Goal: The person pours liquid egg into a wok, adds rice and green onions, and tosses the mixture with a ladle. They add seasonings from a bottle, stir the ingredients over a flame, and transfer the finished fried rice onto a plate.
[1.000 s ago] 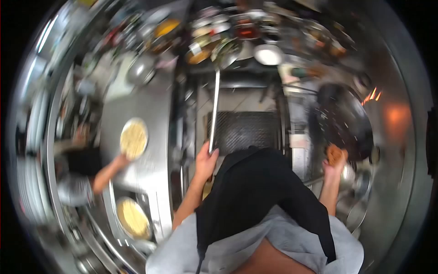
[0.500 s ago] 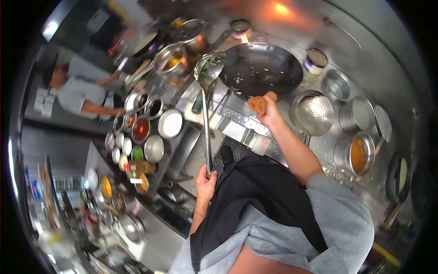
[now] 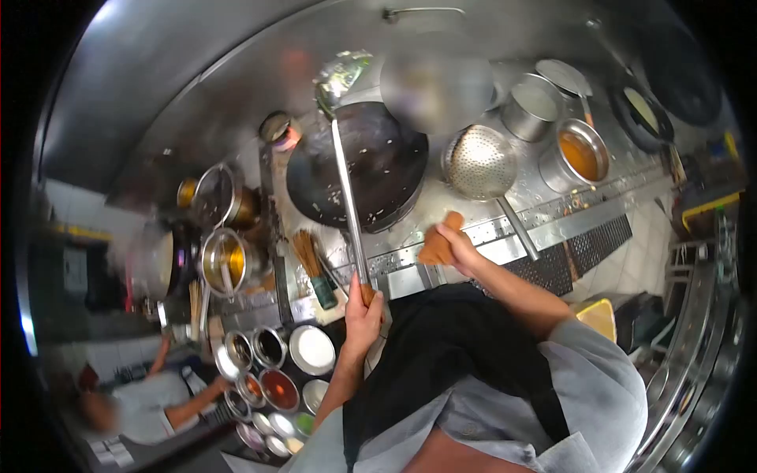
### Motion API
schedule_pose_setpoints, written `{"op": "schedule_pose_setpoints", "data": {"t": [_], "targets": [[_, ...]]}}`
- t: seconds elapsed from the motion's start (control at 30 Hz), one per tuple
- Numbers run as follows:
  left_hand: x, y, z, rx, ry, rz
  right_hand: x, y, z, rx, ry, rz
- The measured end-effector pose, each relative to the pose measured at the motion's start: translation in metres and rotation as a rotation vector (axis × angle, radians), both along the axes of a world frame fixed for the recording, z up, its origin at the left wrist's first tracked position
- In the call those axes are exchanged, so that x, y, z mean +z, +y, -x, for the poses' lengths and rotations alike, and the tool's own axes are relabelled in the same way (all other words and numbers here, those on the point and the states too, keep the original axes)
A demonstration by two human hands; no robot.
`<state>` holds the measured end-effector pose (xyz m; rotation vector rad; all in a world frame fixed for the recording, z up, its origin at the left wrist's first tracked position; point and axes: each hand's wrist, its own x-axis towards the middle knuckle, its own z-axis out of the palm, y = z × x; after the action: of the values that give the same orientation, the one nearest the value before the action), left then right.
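Observation:
My left hand (image 3: 363,319) is closed around the wooden end of a long-handled metal ladle (image 3: 349,193). The ladle's bowl, with green and pale bits of food in it, is raised over the far side of the wok (image 3: 386,162). Scattered small pale bits cling to the wok's dark inside. My right hand (image 3: 461,246) grips a folded orange-brown cloth (image 3: 435,247), apart from the wok and just in front of the counter. Nearest to that hand is a perforated metal strainer (image 3: 479,162) with its handle toward me.
A bamboo brush (image 3: 306,251) stands left of the ladle. Metal pots, one holding orange liquid (image 3: 579,156), line the right. Several sauce containers (image 3: 280,390) sit at lower left, beside a co-worker (image 3: 146,410). A blurred round shape (image 3: 434,91) lies behind the wok.
My view has turned right. My right hand, with the cloth, has come away from the wok's near rim. The ladle stays in my left hand, its bowl still raised.

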<state>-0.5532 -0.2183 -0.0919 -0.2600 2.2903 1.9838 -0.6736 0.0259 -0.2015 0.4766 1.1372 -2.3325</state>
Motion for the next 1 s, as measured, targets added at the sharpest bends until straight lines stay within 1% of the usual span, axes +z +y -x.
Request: {"op": "schedule_pose_setpoints", "data": {"t": [0.03,0.1,0.17,0.23,0.3,0.37,0.43,0.47,0.5,0.57,0.6,0.67,0.7,0.77,0.8,0.83,0.87,0.9,0.97,1.0], "targets": [[0.004,-0.003,0.019,-0.041,-0.004,-0.006,0.005,0.025,-0.021,-0.040,-0.011,-0.047],[0.020,-0.001,0.082,-0.099,-0.039,0.156,0.009,0.071,-0.066,-0.199,-0.096,-0.156],[-0.006,-0.006,0.166,-0.167,0.183,0.434,0.005,0.107,-0.108,-0.414,-0.181,-0.252],[-0.009,0.003,0.246,-0.218,0.222,0.587,0.007,0.136,-0.148,-0.538,-0.193,-0.236],[0.040,0.043,0.293,-0.275,-0.119,0.563,-0.010,0.158,-0.183,-0.686,-0.220,-0.225],[-0.028,0.052,0.371,-0.282,0.249,0.864,-0.013,0.170,-0.211,-0.747,-0.247,-0.244],[-0.012,0.079,0.409,-0.453,0.186,1.138,-0.015,0.187,-0.239,-0.677,-0.363,-0.200],[-0.002,0.093,0.421,-0.492,0.103,1.118,-0.019,0.187,-0.244,-0.758,-0.433,-0.232],[0.005,0.104,0.433,-0.515,-0.060,0.983,-0.024,0.195,-0.255,-0.723,-0.428,-0.204],[-0.022,0.112,0.483,-0.396,-0.484,0.531,-0.035,0.208,-0.270,-0.695,-0.413,-0.196],[-0.023,0.114,0.488,-0.393,-0.487,0.535,-0.034,0.211,-0.269,-0.733,-0.485,-0.221],[-0.027,0.119,0.485,-0.384,-0.455,0.589,-0.039,0.232,-0.275,-0.705,-0.522,-0.178],[-0.012,0.131,0.461,-0.484,-0.173,1.005,-0.040,0.245,-0.275,-0.679,-0.555,-0.143],[-0.107,0.090,0.491,-0.332,0.768,1.541,-0.044,0.269,-0.271,-0.644,-0.563,-0.141],[-0.084,0.112,0.470,-0.340,0.757,1.551,-0.049,0.283,-0.270,-0.622,-0.544,-0.155],[-0.055,0.137,0.453,-0.372,0.195,1.229,-0.054,0.296,-0.267,-0.601,-0.520,-0.169],[-0.022,0.162,0.440,-0.374,-0.328,0.856,-0.051,0.308,-0.262,-0.576,-0.499,-0.190],[-0.005,0.173,0.437,-0.375,-0.339,0.861,-0.055,0.319,-0.258,-0.572,-0.510,-0.187],[0.011,0.178,0.429,-0.388,-0.242,1.190,-0.062,0.342,-0.257,-0.556,-0.523,-0.190],[-0.035,0.147,0.457,-0.399,0.065,1.456,-0.061,0.352,-0.255,-0.543,-0.551,-0.217]]}}
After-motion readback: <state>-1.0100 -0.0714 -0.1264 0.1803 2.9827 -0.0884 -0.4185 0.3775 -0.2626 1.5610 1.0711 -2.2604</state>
